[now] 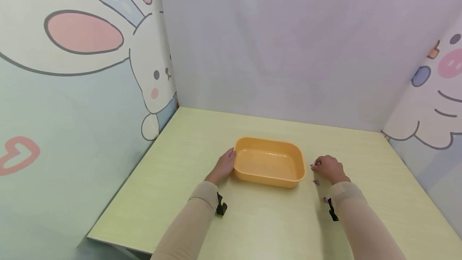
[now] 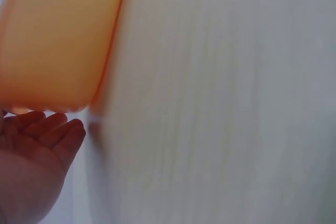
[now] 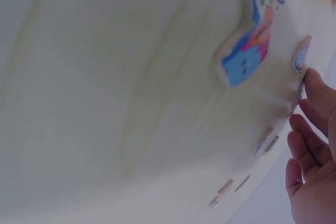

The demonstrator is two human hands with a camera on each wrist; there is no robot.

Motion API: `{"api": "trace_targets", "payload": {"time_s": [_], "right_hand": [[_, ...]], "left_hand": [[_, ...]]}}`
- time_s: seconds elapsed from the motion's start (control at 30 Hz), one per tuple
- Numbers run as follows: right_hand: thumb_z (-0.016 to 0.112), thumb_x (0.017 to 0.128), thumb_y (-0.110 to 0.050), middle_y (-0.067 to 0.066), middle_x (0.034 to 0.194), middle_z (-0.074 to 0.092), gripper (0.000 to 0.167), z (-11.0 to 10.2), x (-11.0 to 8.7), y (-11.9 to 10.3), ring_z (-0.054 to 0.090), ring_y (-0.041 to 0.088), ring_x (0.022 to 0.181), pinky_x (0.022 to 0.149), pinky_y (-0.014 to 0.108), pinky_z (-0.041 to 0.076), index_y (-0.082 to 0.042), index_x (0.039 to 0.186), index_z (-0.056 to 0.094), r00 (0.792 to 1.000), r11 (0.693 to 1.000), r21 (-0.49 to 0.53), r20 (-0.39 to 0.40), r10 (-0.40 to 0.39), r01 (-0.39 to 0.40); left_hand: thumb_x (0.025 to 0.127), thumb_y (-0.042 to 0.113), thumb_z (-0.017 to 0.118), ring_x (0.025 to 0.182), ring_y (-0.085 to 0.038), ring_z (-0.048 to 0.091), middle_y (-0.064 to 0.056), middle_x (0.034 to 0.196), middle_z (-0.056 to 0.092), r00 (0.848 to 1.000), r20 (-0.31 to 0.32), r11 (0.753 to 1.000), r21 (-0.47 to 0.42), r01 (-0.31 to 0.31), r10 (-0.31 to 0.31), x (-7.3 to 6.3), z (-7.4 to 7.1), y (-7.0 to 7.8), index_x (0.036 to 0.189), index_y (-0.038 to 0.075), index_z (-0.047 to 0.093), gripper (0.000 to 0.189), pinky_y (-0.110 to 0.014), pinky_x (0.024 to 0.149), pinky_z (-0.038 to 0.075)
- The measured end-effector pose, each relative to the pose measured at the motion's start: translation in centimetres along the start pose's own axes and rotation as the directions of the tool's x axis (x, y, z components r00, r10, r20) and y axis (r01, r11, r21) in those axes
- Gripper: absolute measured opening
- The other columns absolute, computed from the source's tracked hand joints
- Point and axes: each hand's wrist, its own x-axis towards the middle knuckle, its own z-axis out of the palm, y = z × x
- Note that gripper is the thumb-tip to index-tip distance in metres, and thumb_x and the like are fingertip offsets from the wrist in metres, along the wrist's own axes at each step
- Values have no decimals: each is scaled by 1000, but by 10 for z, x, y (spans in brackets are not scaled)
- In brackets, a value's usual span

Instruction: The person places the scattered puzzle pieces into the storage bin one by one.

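Observation:
A yellow-orange plastic basin (image 1: 268,179) sits on the table. At its left end, my left hand (image 1: 224,165) touches the outer wall; in the left wrist view the fingers (image 2: 65,137) lie nearly straight against that wall (image 2: 58,45), the thumb mostly out of sight. Just right of the basin, my right hand (image 1: 329,167) pinches a small, flat printed piece (image 3: 297,98) between thumb and fingers, close to the tabletop. Nearer me lie another small piece (image 1: 316,182) and a reddish one (image 1: 325,200). A blue and pink printed piece (image 3: 247,51) shows large in the right wrist view.
More thin flat pieces (image 3: 221,192) lie on the table near my right hand. The pale yellow table (image 1: 195,131) meets a plain curtain (image 1: 281,51) at the back. Cartoon-printed panels (image 1: 90,103) stand left and right. Each wrist carries a black clip (image 1: 221,206).

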Motion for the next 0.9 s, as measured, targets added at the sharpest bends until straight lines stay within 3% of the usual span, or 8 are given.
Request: {"api": "trace_targets", "payload": {"time_s": [0.27,0.47,0.67,0.9], "right_hand": [[67,92,-26,20,100,65,33,3,8,6,57,43,95,78,61,41,5,104,68,999,999,36,46,28,-29],[67,92,-22,22,97,65,32,0,6,4,59,41,91,80,59,46,8,102,67,1000,999,44,16,-11,10],[64,93,-19,24,96,64,33,-10,5,-2,60,36,85,74,51,52,12,104,64,999,998,57,12,-35,34],[61,94,-20,24,95,66,35,-27,2,-16,62,37,83,74,52,52,14,105,63,998,996,75,-14,-57,58]], "left_hand": [[107,35,27,136,-28,37,-12,146,45,1000,-1,1000,-15,17,-17,-1,-1,0,151,8,34,52,-48,112,27],[107,34,27,136,-28,37,-12,145,45,1000,0,1000,-7,2,-2,0,0,0,151,8,36,52,-48,112,27],[107,31,27,132,-28,42,-12,141,49,1000,3,1000,-2,-16,16,-1,-1,0,150,7,36,50,-49,111,29],[108,32,27,131,-27,42,-12,140,50,1000,11,1000,-2,-16,16,0,-1,-1,150,6,36,51,-48,111,29]]}}
